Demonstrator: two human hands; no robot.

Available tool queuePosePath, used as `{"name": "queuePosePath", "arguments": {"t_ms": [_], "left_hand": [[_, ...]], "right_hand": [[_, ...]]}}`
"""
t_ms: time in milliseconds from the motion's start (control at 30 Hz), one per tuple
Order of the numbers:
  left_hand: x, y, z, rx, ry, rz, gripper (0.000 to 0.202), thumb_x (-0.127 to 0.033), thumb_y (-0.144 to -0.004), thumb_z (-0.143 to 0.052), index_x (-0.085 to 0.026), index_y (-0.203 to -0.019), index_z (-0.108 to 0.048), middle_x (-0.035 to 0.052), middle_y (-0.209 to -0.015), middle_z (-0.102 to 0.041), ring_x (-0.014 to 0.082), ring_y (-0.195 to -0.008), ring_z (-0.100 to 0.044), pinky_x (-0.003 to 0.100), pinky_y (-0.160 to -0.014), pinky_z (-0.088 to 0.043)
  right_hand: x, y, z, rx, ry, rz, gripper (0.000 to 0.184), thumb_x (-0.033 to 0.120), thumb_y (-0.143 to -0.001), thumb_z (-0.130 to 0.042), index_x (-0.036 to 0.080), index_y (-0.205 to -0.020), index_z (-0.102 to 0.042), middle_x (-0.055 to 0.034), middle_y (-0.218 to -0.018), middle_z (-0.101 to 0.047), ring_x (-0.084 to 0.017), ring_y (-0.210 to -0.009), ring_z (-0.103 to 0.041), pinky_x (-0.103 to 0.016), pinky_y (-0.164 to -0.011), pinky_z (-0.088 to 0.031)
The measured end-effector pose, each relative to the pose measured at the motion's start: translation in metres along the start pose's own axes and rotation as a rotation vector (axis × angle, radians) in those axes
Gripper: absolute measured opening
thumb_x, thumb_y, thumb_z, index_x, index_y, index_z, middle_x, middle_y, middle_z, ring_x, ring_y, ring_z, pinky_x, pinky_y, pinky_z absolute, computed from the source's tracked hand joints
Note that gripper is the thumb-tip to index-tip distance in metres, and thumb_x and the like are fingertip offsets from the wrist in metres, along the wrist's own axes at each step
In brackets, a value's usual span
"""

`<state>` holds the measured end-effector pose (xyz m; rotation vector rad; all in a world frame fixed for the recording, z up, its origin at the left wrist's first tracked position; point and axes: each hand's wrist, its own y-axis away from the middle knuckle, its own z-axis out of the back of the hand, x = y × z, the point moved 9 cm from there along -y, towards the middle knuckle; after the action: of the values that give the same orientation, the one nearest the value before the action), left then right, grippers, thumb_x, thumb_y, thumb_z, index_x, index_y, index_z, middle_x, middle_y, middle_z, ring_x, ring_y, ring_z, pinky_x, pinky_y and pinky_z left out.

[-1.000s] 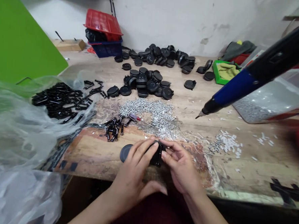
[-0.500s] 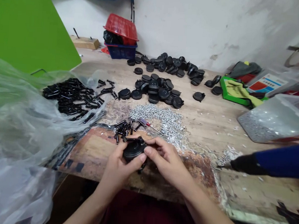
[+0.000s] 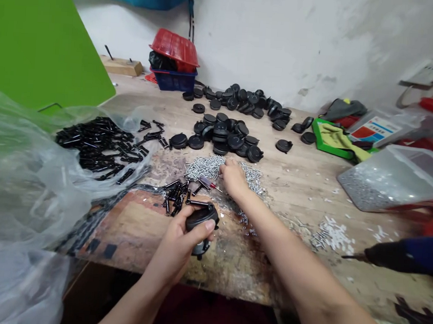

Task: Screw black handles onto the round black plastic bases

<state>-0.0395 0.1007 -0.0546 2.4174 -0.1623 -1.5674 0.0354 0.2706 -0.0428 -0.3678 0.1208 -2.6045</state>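
My left hand (image 3: 184,236) grips a round black disc-shaped part (image 3: 197,218) near the bench's front edge, thumb across its top. A slim black arm (image 3: 198,203) sits along the part's upper side. Farther forward, my right hand (image 3: 233,176) reaches into a pile of small silver screws (image 3: 205,167), fingers bent together at the pile; whether a screw is between them is hidden. Close by lies a small screwdriver (image 3: 208,182) with a red and clear handle. Loose black arms (image 3: 176,193) are heaped just beyond my left hand.
More black discs (image 3: 221,133) are piled behind the screws. A clear plastic bag (image 3: 101,189) of black arms spreads at left. On the right are a power driver (image 3: 397,253), a clear bin (image 3: 395,178) and a green tray (image 3: 329,144). A red basket (image 3: 175,47) stands at the back.
My right hand has left the black disc part and moved forward to the screw pile. My left hand keeps hold of the part, now turned more on its side.
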Motion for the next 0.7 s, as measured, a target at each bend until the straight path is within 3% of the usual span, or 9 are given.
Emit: {"name": "queuePosePath", "arguments": {"t_ms": [133,267,367,400,500,700], "left_hand": [[0.0,-0.002,0.002,-0.02,0.034,0.019,0.038,-0.032,-0.073,-0.071,-0.02,-0.107,-0.057,-0.0004,-0.085,-0.058,0.0084,-0.063,-0.055,0.021,-0.058,-0.043],[0.001,-0.002,-0.001,-0.003,0.064,0.028,0.036,-0.031,-0.073,-0.071,-0.02,-0.105,-0.058,-0.0011,-0.084,-0.057,0.0084,-0.063,-0.055,0.022,-0.06,-0.044],[0.003,-0.001,-0.005,0.015,0.092,0.026,0.031,-0.029,-0.075,-0.069,-0.02,-0.103,-0.059,-0.001,-0.085,-0.058,0.0078,-0.064,-0.054,0.023,-0.063,-0.044],[0.004,0.0,-0.006,0.02,0.094,0.022,0.03,-0.029,-0.075,-0.069,-0.02,-0.102,-0.059,-0.0009,-0.086,-0.058,0.0078,-0.066,-0.054,0.023,-0.064,-0.044],[0.004,0.002,-0.009,0.03,0.076,-0.007,0.03,-0.026,-0.076,-0.068,-0.02,-0.105,-0.06,-0.0006,-0.085,-0.058,0.0085,-0.07,-0.053,0.022,-0.067,-0.045],[0.002,0.009,-0.015,0.016,-0.034,-0.048,0.034,-0.026,-0.077,-0.068,-0.02,-0.109,-0.059,0.0018,-0.097,-0.061,0.0095,-0.074,-0.053,0.022,-0.068,-0.047]], "right_hand": [[0.001,0.012,0.014,-0.064,-0.08,-0.012,0.03,0.003,-0.084,-0.036,0.012,-0.094,-0.063,-0.0161,-0.098,-0.059,-0.027,-0.096,-0.048,-0.04,-0.084,-0.037],[0.006,0.044,0.046,-0.198,-0.228,0.01,0.036,0.007,-0.089,-0.033,0.016,-0.109,-0.06,-0.0119,-0.1,-0.06,-0.024,-0.098,-0.053,-0.037,-0.084,-0.041],[0.015,0.08,0.074,-0.312,-0.479,0.026,0.029,0.015,-0.093,-0.038,0.023,-0.101,-0.065,-0.0036,-0.096,-0.065,-0.016,-0.092,-0.06,-0.031,-0.081,-0.047],[0.015,0.092,0.081,-0.353,-0.652,0.007,0.025,0.016,-0.091,-0.044,0.024,-0.097,-0.066,-0.0016,-0.093,-0.067,-0.015,-0.089,-0.062,-0.03,-0.08,-0.048],[0.022,0.118,0.09,-0.357,-0.968,-0.048,0.014,0.015,-0.083,-0.061,0.026,-0.086,-0.07,0.0014,-0.085,-0.07,-0.014,-0.081,-0.065,-0.029,-0.077,-0.05],[0.027,0.128,0.088,-0.316,-1.092,-0.053,0.012,0.011,-0.074,-0.071,0.024,-0.074,-0.071,0.0,-0.082,-0.067,-0.015,-0.084,-0.064,-0.031,-0.08,-0.05]]}}
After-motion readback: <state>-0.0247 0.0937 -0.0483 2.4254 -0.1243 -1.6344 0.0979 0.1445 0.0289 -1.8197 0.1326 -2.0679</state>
